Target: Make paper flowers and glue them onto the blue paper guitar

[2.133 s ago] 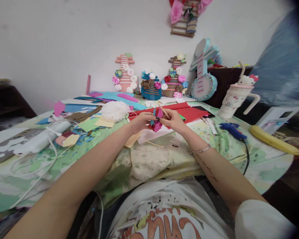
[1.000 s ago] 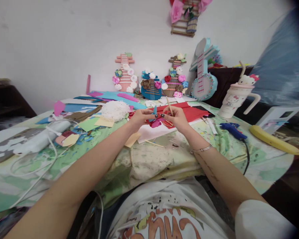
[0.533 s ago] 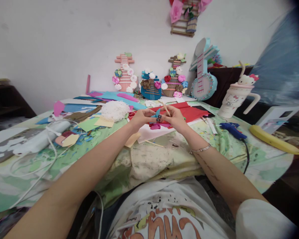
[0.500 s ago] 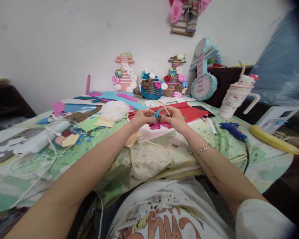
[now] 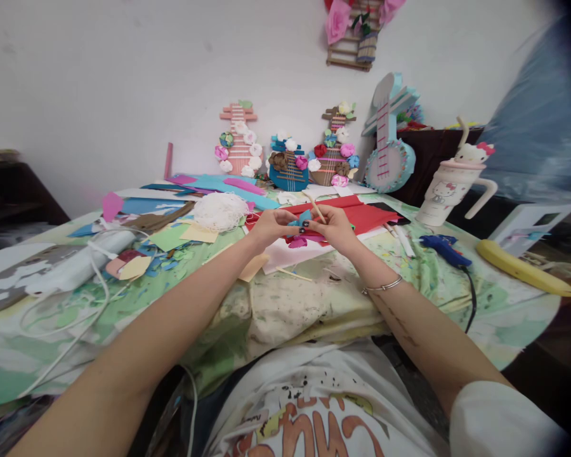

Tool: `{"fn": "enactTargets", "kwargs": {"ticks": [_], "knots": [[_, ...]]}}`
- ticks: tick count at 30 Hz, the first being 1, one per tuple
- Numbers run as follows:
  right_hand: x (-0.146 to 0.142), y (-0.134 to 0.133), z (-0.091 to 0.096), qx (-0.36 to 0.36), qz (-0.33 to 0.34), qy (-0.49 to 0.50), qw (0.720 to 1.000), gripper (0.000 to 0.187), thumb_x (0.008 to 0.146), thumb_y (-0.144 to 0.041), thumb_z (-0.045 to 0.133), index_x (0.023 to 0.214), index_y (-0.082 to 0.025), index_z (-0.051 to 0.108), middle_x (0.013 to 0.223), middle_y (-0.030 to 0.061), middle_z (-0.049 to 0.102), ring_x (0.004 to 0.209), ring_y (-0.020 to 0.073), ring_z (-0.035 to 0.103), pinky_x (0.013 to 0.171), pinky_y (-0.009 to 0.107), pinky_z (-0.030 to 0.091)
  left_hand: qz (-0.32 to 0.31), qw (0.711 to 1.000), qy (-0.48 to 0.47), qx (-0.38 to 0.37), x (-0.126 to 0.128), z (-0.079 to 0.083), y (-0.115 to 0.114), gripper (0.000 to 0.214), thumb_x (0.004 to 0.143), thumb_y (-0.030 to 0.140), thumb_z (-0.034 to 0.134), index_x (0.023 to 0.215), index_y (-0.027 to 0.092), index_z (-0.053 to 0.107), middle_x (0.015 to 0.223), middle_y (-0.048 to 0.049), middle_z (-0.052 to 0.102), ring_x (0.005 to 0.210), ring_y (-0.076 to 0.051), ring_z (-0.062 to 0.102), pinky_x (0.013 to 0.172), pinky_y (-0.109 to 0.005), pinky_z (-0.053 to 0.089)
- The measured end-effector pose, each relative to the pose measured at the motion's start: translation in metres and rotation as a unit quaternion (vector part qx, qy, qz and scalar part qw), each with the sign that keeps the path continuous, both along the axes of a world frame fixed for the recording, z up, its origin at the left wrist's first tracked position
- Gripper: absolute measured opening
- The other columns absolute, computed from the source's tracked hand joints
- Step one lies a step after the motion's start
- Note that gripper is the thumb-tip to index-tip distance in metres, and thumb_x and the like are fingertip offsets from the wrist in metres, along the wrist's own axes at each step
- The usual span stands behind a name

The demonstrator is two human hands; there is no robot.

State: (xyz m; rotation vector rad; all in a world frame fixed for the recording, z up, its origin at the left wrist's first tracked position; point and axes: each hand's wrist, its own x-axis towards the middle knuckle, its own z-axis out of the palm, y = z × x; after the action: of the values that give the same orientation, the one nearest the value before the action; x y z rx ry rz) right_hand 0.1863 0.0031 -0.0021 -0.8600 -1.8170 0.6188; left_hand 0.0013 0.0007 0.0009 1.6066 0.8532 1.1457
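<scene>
My left hand (image 5: 272, 227) and my right hand (image 5: 334, 229) meet above the middle of the table. Both pinch a small blue foam piece (image 5: 305, 219) between their fingertips. My right hand also grips a thin wooden stick (image 5: 314, 205) that points up and to the left. A pink foam flower (image 5: 297, 241) lies on the table just below my fingers, on red foam sheets (image 5: 361, 216).
A blue glue gun (image 5: 443, 249) with a black cord lies to the right, near a cartoon-cat cup (image 5: 450, 184) and a banana (image 5: 521, 268). A ball of white string (image 5: 220, 211) and foam scraps lie to the left. Small decorated guitars (image 5: 288, 164) stand against the wall.
The pink flower that I held 2 s ago now lies on the table. My hands took up a blue foam piece and now pinch it closer together; the stick has tilted left.
</scene>
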Motion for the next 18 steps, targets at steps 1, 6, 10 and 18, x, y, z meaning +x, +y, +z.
{"fn": "enactTargets", "kwargs": {"ticks": [1,6,10,18], "knots": [[-0.0002,-0.0002,0.0001,0.001,0.001,0.011,1.0,0.023,0.068,-0.036,0.069,0.07,-0.018,0.056,0.07,0.0,0.058,0.067,0.0144,0.053,0.065,0.03,0.044,0.002,1.0,0.0,0.001,0.0001,0.0001,0.0,0.042,0.048,0.026,0.086,0.082,0.008,0.067,0.074,-0.0076,0.069,0.061,-0.013,0.062,0.059,-0.028,0.048],[-0.0018,-0.002,0.0012,-0.005,0.035,0.051,0.998,0.023,0.067,-0.036,0.071,0.07,-0.018,0.057,0.069,-0.0001,0.059,0.065,0.0144,0.054,0.068,0.032,0.046,-0.005,1.0,-0.014,0.005,0.0002,0.0,0.0006,0.042,0.049,0.025,0.086,0.082,0.009,0.066,0.071,-0.005,0.068,0.057,-0.011,0.059,0.056,-0.026,0.047],[-0.0023,-0.0034,0.0026,-0.009,0.056,0.053,0.997,0.023,0.068,-0.036,0.071,0.072,-0.018,0.057,0.068,-0.0011,0.058,0.064,0.0133,0.052,0.067,0.031,0.045,-0.019,0.999,-0.024,0.018,0.0005,0.0003,-0.0005,0.04,0.051,0.025,0.085,0.082,0.01,0.065,0.072,-0.0042,0.067,0.057,-0.01,0.058,0.054,-0.024,0.045],[-0.0018,-0.0035,0.0045,-0.011,0.067,0.059,0.996,0.031,0.066,-0.043,0.073,0.073,-0.019,0.055,0.068,-0.0016,0.056,0.064,0.0129,0.049,0.063,0.028,0.041,-0.036,0.998,-0.043,0.013,0.0007,0.0013,-0.0004,0.033,0.059,0.026,0.08,0.084,0.011,0.066,0.071,-0.0031,0.065,0.052,-0.007,0.053,0.049,-0.021,0.039]]}}
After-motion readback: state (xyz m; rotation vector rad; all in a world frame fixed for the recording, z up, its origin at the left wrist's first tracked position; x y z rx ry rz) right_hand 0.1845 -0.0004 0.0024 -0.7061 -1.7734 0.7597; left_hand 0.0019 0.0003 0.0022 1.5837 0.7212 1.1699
